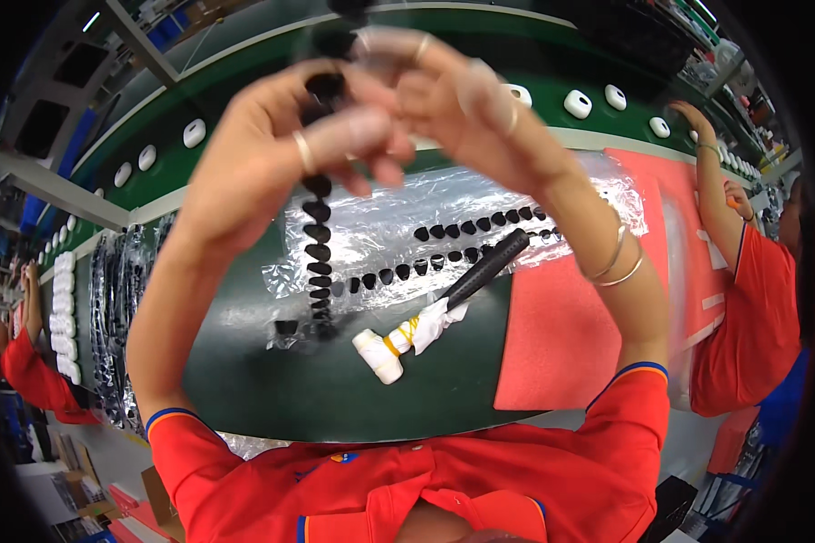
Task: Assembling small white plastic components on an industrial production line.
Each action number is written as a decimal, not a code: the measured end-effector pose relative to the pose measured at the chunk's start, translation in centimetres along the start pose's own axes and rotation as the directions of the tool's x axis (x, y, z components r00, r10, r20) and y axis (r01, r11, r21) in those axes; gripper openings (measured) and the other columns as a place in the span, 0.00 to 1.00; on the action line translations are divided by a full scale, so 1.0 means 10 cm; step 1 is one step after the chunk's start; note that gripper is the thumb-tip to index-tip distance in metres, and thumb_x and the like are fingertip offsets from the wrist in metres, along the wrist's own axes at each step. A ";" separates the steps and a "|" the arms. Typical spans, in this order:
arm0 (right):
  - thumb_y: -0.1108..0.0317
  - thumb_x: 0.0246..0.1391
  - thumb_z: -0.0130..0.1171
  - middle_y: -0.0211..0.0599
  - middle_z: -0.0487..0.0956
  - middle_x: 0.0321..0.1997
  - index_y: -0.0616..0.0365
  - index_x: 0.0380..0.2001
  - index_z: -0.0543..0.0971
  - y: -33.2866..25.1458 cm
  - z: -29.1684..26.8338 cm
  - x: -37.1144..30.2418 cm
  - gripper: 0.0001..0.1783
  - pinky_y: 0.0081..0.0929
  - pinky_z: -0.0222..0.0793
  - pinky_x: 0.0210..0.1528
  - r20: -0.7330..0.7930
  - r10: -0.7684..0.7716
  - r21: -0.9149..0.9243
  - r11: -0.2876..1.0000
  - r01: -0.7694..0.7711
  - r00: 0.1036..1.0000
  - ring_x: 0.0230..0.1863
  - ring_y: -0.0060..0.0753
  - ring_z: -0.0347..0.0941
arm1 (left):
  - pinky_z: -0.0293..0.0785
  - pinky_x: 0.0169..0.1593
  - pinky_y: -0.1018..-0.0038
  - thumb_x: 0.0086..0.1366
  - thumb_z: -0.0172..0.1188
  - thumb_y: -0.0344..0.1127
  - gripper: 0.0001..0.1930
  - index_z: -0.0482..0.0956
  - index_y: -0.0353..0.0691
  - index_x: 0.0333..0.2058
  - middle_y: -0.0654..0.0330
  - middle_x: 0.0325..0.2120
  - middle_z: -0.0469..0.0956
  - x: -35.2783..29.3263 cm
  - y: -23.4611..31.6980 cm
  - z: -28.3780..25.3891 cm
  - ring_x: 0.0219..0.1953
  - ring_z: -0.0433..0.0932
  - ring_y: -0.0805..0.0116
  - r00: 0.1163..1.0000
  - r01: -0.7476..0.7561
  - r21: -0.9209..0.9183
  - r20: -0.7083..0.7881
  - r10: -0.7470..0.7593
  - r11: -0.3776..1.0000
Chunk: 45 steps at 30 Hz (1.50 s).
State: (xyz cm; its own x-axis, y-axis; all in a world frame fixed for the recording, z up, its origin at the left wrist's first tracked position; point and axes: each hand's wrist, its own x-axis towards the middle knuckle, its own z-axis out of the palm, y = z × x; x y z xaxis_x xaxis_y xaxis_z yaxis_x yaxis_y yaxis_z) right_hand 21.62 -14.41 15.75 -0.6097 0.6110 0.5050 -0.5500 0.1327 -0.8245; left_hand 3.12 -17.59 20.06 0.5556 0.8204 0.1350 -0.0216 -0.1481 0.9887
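A strip of black rounded pieces in clear film [317, 252] is raised at the center and hangs down toward the table. My left hand [254, 154] is closed on the strip, thumb and fingers bent around it and partly blurred. Beside it, my right hand [471, 118] is raised with fingers curled near the strip's upper part; motion smears them, so their grip is unclear. Below lie clear plastic sheets with rows of black pieces [403, 271]. A mallet [378, 357] with a white wrapped head and black handle rests on the green table.
A pink foam mat [552, 344] covers the table's right side. Beyond, a green conveyor [244, 90] carries white rounded cases [578, 104]. More black strips [131, 317] and white pieces [64, 317] lie at left. Co-workers in red shirts [752, 317] work on either side.
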 end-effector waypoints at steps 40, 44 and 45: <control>0.78 0.39 0.56 0.23 0.70 0.18 0.59 0.37 0.72 -1.06 -1.66 -1.32 0.16 0.11 0.59 0.23 -0.671 0.536 -0.475 0.220 -0.852 0.513 0.20 0.13 0.66 | 0.71 0.31 0.80 0.53 0.55 0.23 0.18 0.65 0.33 0.44 0.61 0.27 0.71 -0.18 -1.24 -0.52 0.27 0.74 0.74 0.880 0.416 0.039 -0.271 -0.391 0.909; 0.78 0.39 0.56 0.23 0.70 0.17 0.60 0.37 0.72 -1.01 -1.76 -1.37 0.17 0.11 0.59 0.23 -0.675 0.551 -0.522 0.112 -0.845 0.490 0.20 0.13 0.65 | 0.70 0.28 0.81 0.54 0.55 0.23 0.17 0.65 0.33 0.44 0.60 0.27 0.71 -0.12 -1.32 -0.46 0.27 0.74 0.75 0.892 0.407 0.101 -0.256 -0.372 0.908; 0.78 0.39 0.56 0.23 0.70 0.17 0.60 0.37 0.72 -1.00 -1.79 -1.38 0.17 0.11 0.59 0.23 -0.675 0.551 -0.522 0.113 -0.845 0.491 0.20 0.13 0.65 | 0.70 0.28 0.81 0.54 0.55 0.22 0.17 0.65 0.33 0.43 0.60 0.27 0.70 -0.11 -1.33 -0.46 0.27 0.74 0.75 0.892 0.412 0.123 -0.258 -0.372 0.903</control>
State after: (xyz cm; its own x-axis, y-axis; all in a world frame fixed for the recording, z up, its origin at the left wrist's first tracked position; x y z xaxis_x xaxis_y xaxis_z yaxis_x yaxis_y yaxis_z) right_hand 45.79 -10.19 12.48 -0.2170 0.8997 -0.3788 0.7514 -0.0938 -0.6532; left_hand -1.00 -13.99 7.06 0.2892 0.9290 -0.2311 0.3115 0.1369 0.9403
